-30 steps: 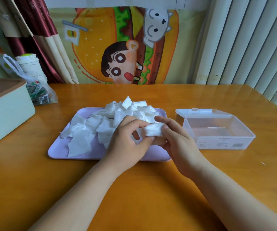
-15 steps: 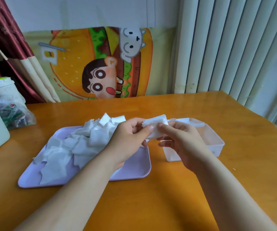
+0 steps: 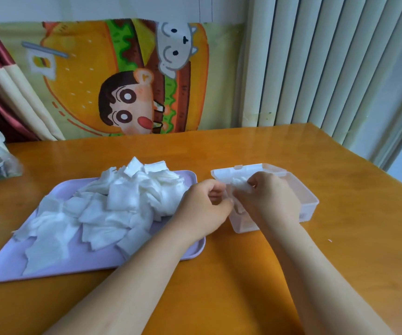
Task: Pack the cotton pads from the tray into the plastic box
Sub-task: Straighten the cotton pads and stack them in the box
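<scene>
L hand [image 3: 204, 209], R hand [image 3: 271, 199] moved to 1 plastic box [image 3: 309, 201]; fingers [image 3: 255, 183] pinch 1 cotton pad [image 3: 239, 184]; 1 tray [image 3: 86, 265].

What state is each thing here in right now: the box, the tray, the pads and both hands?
box, open, its lid tipped back.
tray, heaped with loose pads.
pads, piled on the tray, not yet packed.
held pad, crumpled, over the box's left end.
left hand, fingers pinch the held pad.
right hand, fingers grip the held pad above the box.
</scene>
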Available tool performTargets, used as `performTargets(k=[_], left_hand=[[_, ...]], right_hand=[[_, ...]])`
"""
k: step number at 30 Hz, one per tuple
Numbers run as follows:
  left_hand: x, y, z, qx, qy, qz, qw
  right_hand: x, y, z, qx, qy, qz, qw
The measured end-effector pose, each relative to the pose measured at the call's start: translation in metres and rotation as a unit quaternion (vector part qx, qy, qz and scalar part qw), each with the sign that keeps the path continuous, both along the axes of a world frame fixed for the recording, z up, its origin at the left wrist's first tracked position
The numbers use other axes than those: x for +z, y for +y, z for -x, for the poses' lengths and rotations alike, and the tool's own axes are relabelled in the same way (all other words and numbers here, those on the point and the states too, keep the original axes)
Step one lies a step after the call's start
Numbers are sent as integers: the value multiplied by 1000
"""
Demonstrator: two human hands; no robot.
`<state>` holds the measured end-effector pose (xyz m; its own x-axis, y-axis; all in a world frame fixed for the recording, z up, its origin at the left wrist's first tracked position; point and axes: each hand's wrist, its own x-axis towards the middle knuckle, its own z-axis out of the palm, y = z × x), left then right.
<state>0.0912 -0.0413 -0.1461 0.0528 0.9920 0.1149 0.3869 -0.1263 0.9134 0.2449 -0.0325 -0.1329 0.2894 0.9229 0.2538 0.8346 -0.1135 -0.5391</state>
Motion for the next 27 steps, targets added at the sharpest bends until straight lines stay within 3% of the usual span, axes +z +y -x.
performTargets(k=[8,13,17,20,22,25,27], left_hand=[[-4,0,4,3,-13,-2,1000],[-5,-1,6,-18,-10,-3,1000],[2,-14,22,-34,53,-33,997],[6,-30,50,-20,92,-41,995],[6,-42,73,4,124,-42,991],[7,-58,107,62,234,-56,969],[5,-68,127,89,341,-55,934]], right_hand=[[7,-12,4,122,0,28,992],[4,-12,4,105,-48,3,993],[3,-17,7,39,-81,-65,994],[6,-20,7,43,-67,-69,994],[9,-25,11,52,-70,-135,987],[9,-39,37,136,-64,-259,954],[2,-55,61,237,-19,-224,945]])
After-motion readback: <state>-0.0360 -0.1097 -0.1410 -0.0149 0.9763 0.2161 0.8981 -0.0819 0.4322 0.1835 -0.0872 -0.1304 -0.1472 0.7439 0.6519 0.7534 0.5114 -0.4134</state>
